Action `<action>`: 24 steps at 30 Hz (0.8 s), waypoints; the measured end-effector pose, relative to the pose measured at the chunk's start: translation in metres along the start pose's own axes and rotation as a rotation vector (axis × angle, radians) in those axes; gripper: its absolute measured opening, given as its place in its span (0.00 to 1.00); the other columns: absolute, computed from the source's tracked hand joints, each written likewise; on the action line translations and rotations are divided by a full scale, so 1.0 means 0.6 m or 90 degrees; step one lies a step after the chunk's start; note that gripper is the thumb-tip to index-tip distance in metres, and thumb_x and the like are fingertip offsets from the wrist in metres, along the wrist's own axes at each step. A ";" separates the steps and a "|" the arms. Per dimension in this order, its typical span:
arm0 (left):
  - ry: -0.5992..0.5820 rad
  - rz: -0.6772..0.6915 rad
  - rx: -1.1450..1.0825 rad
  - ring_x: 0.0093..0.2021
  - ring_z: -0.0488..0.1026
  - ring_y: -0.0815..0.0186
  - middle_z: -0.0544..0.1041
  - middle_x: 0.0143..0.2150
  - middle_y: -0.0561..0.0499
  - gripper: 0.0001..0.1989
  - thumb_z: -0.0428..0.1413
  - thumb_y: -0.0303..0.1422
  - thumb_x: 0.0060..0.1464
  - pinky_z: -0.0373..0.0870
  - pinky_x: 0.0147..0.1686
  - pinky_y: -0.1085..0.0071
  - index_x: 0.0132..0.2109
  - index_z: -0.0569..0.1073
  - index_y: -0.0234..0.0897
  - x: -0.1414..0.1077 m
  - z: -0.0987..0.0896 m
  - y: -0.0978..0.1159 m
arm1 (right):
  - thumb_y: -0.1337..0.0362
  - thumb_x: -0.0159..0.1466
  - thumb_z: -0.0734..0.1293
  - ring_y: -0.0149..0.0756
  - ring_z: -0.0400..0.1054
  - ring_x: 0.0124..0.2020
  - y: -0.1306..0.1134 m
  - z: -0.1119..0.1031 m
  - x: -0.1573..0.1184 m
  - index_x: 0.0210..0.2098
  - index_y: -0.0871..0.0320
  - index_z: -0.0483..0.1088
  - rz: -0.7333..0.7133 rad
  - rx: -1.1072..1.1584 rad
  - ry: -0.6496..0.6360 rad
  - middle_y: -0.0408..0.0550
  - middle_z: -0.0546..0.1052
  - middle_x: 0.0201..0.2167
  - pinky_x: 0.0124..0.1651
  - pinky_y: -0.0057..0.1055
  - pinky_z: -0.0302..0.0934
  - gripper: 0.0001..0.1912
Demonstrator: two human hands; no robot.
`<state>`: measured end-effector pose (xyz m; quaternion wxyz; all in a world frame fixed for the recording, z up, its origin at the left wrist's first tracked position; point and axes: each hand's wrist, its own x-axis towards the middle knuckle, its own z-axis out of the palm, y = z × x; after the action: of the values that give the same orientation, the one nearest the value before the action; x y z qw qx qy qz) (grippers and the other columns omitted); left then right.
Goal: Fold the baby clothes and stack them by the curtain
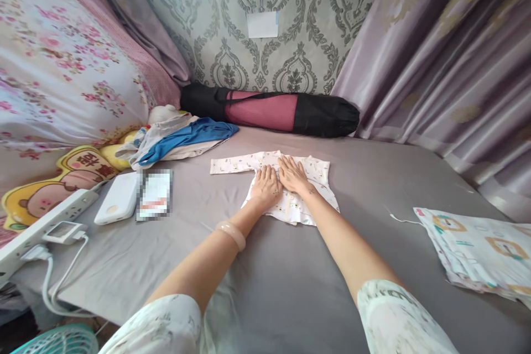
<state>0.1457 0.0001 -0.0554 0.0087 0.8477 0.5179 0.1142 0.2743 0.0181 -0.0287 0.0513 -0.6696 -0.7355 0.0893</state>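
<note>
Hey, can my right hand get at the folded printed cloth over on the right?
Probably, yes. Your right hand lies flat on the small shirt, and across the grey sheet nothing seems to stand between it and the folded printed cloth.

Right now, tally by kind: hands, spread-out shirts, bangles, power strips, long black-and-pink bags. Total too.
Left hand and right hand: 2
Shirt: 1
Bangle: 1
Power strip: 1
Bag: 1
Total: 6
</note>
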 end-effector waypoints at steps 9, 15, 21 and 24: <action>-0.034 0.002 0.001 0.70 0.46 0.48 0.53 0.69 0.30 0.31 0.38 0.35 0.63 0.44 0.66 0.53 0.67 0.54 0.17 -0.001 -0.004 0.000 | 0.59 0.71 0.45 0.42 0.36 0.71 0.004 0.002 0.004 0.70 0.57 0.46 0.005 -0.007 -0.006 0.45 0.45 0.72 0.69 0.49 0.32 0.30; -0.066 -0.020 -0.058 0.70 0.46 0.48 0.52 0.69 0.30 0.29 0.40 0.34 0.63 0.45 0.66 0.52 0.66 0.55 0.18 0.010 -0.013 -0.003 | 0.58 0.71 0.48 0.44 0.51 0.66 0.001 -0.018 0.018 0.62 0.54 0.62 0.000 0.006 0.030 0.48 0.59 0.67 0.66 0.46 0.42 0.25; -0.019 -0.016 -0.285 0.55 0.70 0.56 0.72 0.56 0.38 0.19 0.48 0.30 0.57 0.66 0.55 0.61 0.54 0.69 0.30 0.035 -0.048 -0.052 | 0.61 0.71 0.49 0.44 0.49 0.67 -0.031 -0.016 0.056 0.61 0.63 0.63 0.015 -0.017 0.107 0.55 0.62 0.65 0.68 0.45 0.35 0.26; 0.097 -0.129 -0.304 0.50 0.73 0.58 0.74 0.52 0.40 0.17 0.48 0.30 0.59 0.68 0.52 0.62 0.52 0.72 0.33 0.038 -0.066 -0.107 | 0.57 0.71 0.48 0.43 0.40 0.70 -0.051 0.003 0.074 0.67 0.68 0.53 0.036 -0.005 0.089 0.57 0.53 0.69 0.69 0.43 0.31 0.30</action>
<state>0.0911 0.0459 -0.0213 0.1808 0.7545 0.5576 0.2953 0.2400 0.0594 -0.0265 0.0976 -0.6947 -0.7115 0.0409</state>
